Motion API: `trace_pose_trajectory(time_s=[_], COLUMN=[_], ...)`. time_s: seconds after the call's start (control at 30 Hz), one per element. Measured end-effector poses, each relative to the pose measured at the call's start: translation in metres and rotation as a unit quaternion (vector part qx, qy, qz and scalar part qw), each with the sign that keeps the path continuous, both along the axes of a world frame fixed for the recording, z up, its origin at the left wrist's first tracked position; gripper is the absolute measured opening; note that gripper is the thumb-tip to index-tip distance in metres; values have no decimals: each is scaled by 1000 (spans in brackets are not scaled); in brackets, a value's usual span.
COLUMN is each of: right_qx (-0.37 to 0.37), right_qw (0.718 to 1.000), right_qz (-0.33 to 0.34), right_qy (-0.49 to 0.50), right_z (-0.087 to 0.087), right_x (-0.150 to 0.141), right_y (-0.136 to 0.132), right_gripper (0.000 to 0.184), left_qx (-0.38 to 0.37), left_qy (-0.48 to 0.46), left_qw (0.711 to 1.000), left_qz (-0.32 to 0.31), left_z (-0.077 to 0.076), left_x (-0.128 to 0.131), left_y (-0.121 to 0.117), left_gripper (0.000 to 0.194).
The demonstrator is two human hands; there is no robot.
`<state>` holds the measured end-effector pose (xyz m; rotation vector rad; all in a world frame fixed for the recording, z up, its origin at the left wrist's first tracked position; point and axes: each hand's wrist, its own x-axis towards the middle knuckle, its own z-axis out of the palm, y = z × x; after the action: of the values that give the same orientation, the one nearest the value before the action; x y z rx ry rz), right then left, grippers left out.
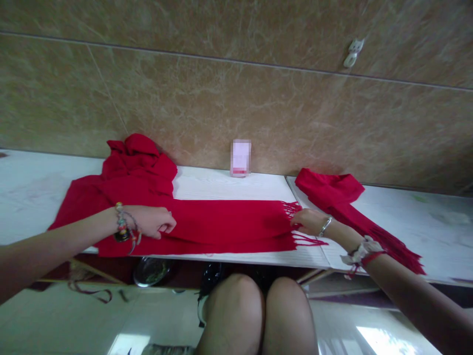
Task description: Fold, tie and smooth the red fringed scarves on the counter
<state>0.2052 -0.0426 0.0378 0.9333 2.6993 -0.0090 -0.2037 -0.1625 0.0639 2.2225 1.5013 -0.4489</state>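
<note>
Pinching the fringe (291, 209) of the long red scarf (229, 219): right hand (310, 222), fingertips closed at the cloth's end. Left hand (157, 222) has fingers curled down onto the same scarf; can't tell if gripping or just pressing. Clock: 12 is toward the wall (221, 98). Key relation: the flat length lies between the 2 hands, at 9 o'clock from the right hand, 3 o'clock from the left. Right hand is nearer the fringed end, left hand nearer the bunched cloth (138, 158). Long axis runs 9-to-3, roughly along the table edge; fringe points to 3, a few strands toward 4. Scarf lies on the white table (207, 182), near side along its front edge. Bunched cloth sits at 11 from the left hand, by the wall; looks joined to the scarf. Farther out: 2nd red scarf (328, 190), folded part at 1 to 2 from the right hand, fringed tail pointing to 4. Pale pink item (240, 157) by the wall at 12 from the scarf's middle; blurred, can't identify. Bowl (152, 271) below the tabletop, 6 from the left hand.
</note>
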Motion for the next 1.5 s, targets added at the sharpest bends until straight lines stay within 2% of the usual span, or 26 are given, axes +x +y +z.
trace_pose_trajectory(time_s=[0.07,0.17,0.33,0.47,0.6,0.7,0.77,0.8,0.87,0.9,0.97,1.03,1.1,1.2,1.33,1.5], right_qx=[-11,-4,33,60,23,-13,-41,-49,-44,-31,8,43,58,74,92,86], right_qw=[1000,1000,996,993,997,998,997,996,991,987,976,973,981,990,991,992], right_qz=[8,13,33,45,53,38,33,32,30,27,17,10,-5,-37,-52,-60], right_qy=[5,16,71,86,53,44,50,65,120,155,215,225,186,113,82,73], right_z=[-4,-2,3,-10,-24,-21,-13,-9,-7,-9,-20,-38,-56,-73,-75,-74], right_x=[5,12,26,33,36,38,37,34,20,10,-14,-37,-52,-57,-48,-45], right_y=[-4,-5,-9,-19,-28,-27,-24,-22,-17,-15,-12,-9,-5,3,20,52], right_gripper=[26,29,32,34,36,42,45,45,42,40,40,45,51,52,52,50], left_qx=[-16,-17,-16,-24,-58,-72,-75,-59,21,83,176,181,194,206,211,209], left_qy=[-24,-42,16,22,13,5,-9,-25,-64,-84,-69,-15,26,52,43,32], left_qw=[999,998,998,998,996,995,994,995,996,991,976,971,968,967,967,969], left_qz=[13,37,52,51,63,76,77,73,64,64,104,155,159,143,135,128], left_z=[-6,-4,-2,-13,-21,-18,-16,-17,-25,-32,-50,-67,-80,-86,-83,-84], left_x=[-3,-10,-15,-15,-17,-20,-20,-18,-7,1,20,38,52,59,58,58], left_y=[-3,-6,-12,-16,-19,-16,-9,-4,9,16,28,37,43,49,65,103], left_gripper=[15,15,19,21,24,16,3,9,28,35,52,59,58,56,56,57])
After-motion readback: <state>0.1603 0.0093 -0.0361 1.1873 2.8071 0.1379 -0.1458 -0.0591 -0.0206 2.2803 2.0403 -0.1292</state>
